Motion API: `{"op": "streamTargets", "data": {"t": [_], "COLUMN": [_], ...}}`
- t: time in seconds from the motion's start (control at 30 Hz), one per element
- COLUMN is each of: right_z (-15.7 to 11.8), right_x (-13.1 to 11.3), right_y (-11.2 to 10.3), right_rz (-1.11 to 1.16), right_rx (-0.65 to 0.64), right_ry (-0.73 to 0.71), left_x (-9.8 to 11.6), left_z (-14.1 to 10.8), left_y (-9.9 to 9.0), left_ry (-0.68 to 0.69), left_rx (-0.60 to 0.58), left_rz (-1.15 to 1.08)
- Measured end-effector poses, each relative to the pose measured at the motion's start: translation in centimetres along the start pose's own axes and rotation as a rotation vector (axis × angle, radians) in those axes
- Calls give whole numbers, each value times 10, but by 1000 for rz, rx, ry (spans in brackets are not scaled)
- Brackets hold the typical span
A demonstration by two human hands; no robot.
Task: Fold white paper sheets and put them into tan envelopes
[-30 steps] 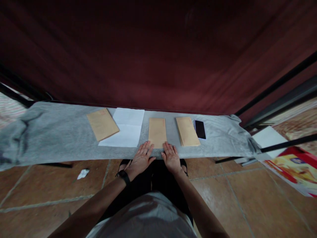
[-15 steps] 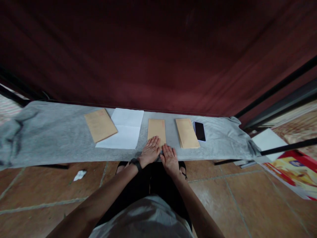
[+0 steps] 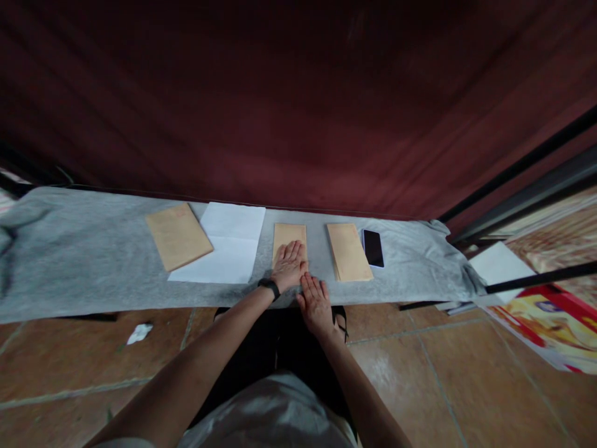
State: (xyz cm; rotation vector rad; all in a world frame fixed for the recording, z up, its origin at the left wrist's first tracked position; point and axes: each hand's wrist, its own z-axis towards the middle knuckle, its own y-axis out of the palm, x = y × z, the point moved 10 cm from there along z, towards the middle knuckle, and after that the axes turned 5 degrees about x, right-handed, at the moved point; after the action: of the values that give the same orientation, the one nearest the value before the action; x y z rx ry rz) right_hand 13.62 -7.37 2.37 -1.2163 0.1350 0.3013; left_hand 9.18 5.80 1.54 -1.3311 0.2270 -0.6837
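A brown paper envelope [image 3: 290, 233] lies flat on the grey cloth in front of me. My left hand [image 3: 289, 264] rests on it with the palm down and the fingers out, covering its middle and lower part. Close beside the left wrist, my right hand [image 3: 316, 305] lies flat at the envelope's lower right corner, fingers extended. A stack of brown envelopes [image 3: 349, 252] sits to the right. Farther left, another stack of brown envelopes [image 3: 180, 236] overlaps white paper sheets [image 3: 233, 242] that bear a crease across the middle.
A phone [image 3: 373, 249] lies right of the right-hand stack. The grey cloth [image 3: 93, 255] covers a long narrow bench against a dark red panel [image 3: 298, 124]. On the tiled floor are a crumpled white tissue [image 3: 139, 333] and a red and yellow box [image 3: 555, 323].
My left hand has slid up the envelope, away from me. The right hand stays near the lower edge. The whole view has shifted slightly.
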Motion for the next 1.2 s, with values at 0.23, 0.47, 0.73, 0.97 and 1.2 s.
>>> {"op": "streamTargets", "data": {"t": [0.23, 0.47, 0.73, 0.97, 1.2], "right_z": [0, 0, 0, -1, -2], "right_x": [0, 0, -1, -2, -2], "right_y": [0, 1, 1, -1, -1], "right_rz": [-4, -14, 14, 13, -4], "right_rx": [-1, -2, 27, 54, 65], "right_ry": [15, 13, -10, -13, -9], "left_x": [-4, -7, -2, 3, 7], "left_z": [19, 23, 1, -19, -49], "left_y": [0, -4, -7, -10, -13], "left_ry": [-44, -48, -1, 38, 99], "left_rx": [-15, -5, -42, -45, -55], "left_rz": [-14, -9, 55, 45, 25]}}
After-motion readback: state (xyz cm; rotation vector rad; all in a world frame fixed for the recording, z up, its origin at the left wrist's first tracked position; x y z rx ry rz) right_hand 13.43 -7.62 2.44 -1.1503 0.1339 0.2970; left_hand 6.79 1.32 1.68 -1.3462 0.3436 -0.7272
